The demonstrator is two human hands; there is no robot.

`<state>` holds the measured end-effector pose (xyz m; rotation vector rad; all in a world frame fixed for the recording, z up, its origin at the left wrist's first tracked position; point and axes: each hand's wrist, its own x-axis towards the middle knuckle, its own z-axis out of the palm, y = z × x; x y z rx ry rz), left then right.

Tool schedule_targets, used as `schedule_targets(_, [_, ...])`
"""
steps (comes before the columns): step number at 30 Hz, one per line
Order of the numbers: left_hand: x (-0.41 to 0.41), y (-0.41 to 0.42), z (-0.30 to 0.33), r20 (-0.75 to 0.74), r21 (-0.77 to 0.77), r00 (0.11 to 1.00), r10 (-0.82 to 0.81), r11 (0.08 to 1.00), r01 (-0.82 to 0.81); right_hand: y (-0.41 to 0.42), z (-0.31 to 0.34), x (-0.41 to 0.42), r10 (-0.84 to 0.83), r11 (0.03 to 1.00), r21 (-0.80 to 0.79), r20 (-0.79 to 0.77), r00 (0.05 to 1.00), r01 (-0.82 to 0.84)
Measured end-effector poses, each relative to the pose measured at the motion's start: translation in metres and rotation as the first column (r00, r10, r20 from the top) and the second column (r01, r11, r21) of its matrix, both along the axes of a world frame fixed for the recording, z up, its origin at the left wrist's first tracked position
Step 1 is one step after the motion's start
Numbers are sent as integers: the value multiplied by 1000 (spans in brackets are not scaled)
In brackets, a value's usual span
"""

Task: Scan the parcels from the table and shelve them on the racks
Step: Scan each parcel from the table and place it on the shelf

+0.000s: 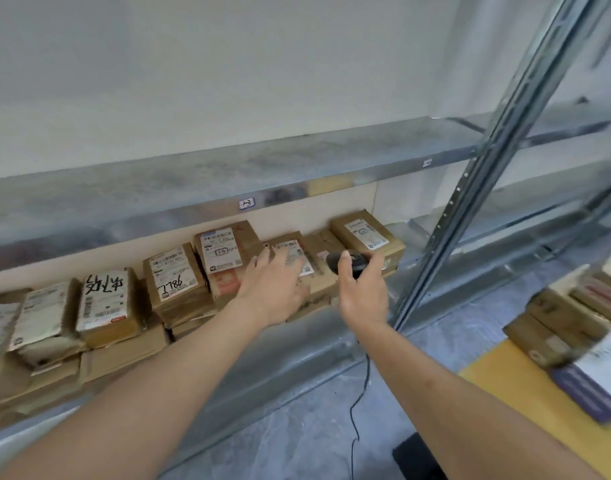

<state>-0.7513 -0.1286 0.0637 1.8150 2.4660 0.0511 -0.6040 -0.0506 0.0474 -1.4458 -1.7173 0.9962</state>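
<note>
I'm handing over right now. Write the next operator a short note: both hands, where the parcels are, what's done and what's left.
Left hand: fingers straight, resting flat on a labelled parcel on the lower rack shelf; it looks just placed.
Right hand: grips the corded black scanner, held over the same shelf.
Done: a row of brown shelved parcels already fills that shelf, some stacked.
Left: more parcels wait in a pile on the yellow table at right. The upper shelf shows no parcels in view.

Head view, down onto rack [228, 174]
</note>
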Motion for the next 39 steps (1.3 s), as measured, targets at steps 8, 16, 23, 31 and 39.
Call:
schedule_targets(8, [93,34,34,-41,86,965,-258,962,261,1,29,108,-237,969,64,-58,970,240])
schedule_targets(16, [219,80,45,-128,107,859,-496,854,509,9,49,249,-431,895,78,-109,896,440])
schedule_targets(23, [358,106,44,-126,111,792,-597,785,609,13,48,381,-521,846,57,-117,845,530])
schedule_targets(31, [495,124,20,-71,108,753,-654,746,657,23,26,513,-598,800,19,-64,799,600])
schedule_targets(39, [565,175,-11,-14,72,698,-716,695,715,57,3,594,-683,730,-49,-36,729,682])
